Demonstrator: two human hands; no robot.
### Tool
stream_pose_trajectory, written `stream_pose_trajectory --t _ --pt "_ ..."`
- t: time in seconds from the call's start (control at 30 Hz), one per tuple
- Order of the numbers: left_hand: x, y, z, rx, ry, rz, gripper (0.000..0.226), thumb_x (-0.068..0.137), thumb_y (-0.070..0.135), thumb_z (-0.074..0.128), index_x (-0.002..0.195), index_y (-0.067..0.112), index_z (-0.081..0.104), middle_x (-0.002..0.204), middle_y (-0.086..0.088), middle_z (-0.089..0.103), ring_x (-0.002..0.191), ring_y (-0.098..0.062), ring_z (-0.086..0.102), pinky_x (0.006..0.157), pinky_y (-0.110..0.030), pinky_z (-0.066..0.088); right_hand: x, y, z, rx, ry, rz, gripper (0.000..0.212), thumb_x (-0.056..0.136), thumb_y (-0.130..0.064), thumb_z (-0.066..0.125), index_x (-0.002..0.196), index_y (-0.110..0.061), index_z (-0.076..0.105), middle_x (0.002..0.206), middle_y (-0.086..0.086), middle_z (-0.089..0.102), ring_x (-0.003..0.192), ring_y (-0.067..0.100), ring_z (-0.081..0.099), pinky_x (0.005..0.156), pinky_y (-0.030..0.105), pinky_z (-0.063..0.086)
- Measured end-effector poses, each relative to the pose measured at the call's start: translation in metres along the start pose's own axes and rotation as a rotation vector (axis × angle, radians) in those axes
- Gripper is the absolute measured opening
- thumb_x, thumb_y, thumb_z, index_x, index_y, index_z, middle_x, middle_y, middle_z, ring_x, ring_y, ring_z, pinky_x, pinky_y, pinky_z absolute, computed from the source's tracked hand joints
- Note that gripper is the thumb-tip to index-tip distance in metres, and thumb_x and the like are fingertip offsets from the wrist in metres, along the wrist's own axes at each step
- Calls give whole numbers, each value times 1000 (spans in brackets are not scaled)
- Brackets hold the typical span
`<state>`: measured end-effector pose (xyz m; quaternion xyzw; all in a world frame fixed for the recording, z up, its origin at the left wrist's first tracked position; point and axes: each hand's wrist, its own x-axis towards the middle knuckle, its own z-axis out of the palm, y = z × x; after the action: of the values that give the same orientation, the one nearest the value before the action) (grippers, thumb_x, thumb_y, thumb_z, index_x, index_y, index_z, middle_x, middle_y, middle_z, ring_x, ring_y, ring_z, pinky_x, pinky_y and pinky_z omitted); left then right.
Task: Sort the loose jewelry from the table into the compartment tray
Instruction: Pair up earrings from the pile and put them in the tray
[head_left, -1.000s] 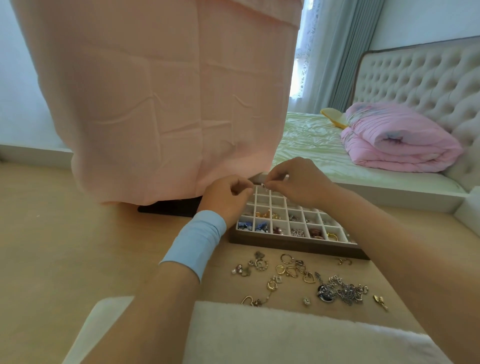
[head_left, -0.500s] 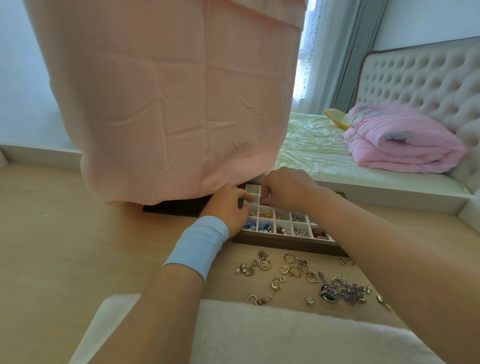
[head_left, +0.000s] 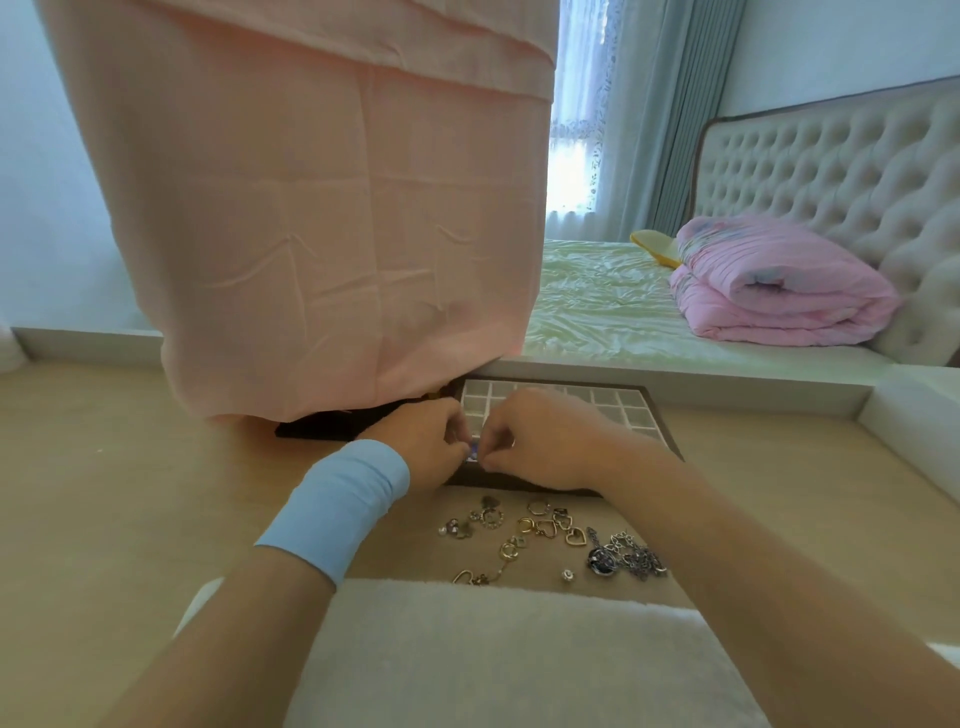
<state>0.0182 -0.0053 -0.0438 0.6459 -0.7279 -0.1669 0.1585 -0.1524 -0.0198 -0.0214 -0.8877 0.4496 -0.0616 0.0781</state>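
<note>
Jewelry (head_left: 550, 527) is tiny, light, slippery; pinch each piece by its rim. Left hand (head_left: 421, 447) and right hand (head_left: 540, 441) curl over the tray (head_left: 628, 410); cannot tell what they hold.

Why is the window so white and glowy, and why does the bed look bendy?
Head view: daylight through the sheer curtain blows out to white; the same view's wide-angle lens bends the tufted headboard; anything between the left hand and right hand there is too small to make out.
</note>
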Motion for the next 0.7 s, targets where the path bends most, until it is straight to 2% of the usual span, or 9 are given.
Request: stream_pose_trajectory --t 0.1,0.2,0.23,0.37,0.5,0.63,0.7 --pt "-18 -3 -7 80 -100 -23 10 91 28 58 97 34 61 107 9 62 96 -9 58 91 -29 49 -7 -3 8 32 -35 -31 12 90 -35 70 97 -32 79 99 -15 71 95 10 65 87 37 57" --pt "-38 -7 -6 59 -148 -23 14 87 32 64 99 38 66 96 17 62 80 2 56 71 -16 45 -10 -5 16 15 -88 -86 14 91 -33 70 102 -31 79 95 -16 69 88 7 62 86 34 57" --pt "-43 -8 -3 44 -161 -19 16 85 35 68 100 39 67 94 18 63 77 2 56 68 -15 44 -10 -5 18 17 -95 -99 14 92 -32 71 102 -30 79 95 -15 69 87 7 61 86 34 56" --pt "-49 -10 4 86 -156 8 15 84 37 70 99 41 71 93 19 61 84 -3 56 76 -22 48 -9 -4 21 59 -102 -113 12 91 -29 72 100 -29 80 95 -14 73 86 6 65 84 31 57" --pt "-48 -14 8 34 -124 41 11 83 35 73 89 44 72 92 19 64 86 -3 57 81 -25 51 -9 0 22 120 -106 -114 10 90 -28 74 98 -27 81 90 -16 70 81 2 63 75 18 49" --pt "-49 -17 9 21 -89 45 10 82 39 74 90 45 74 92 22 65 83 -2 56 72 -18 45 -9 6 19 230 -97 -96 11 90 -28 75 100 -26 80 93 -19 68 85 -2 61 77 13 45" --pt "-48 -18 10 13 -66 58 10 82 39 74 89 46 73 91 24 65 83 -3 57 72 -18 44 -9 8 17 284 -80 -95 10 90 -27 76 99 -27 80 96 -17 71 91 -1 63 82 15 47"
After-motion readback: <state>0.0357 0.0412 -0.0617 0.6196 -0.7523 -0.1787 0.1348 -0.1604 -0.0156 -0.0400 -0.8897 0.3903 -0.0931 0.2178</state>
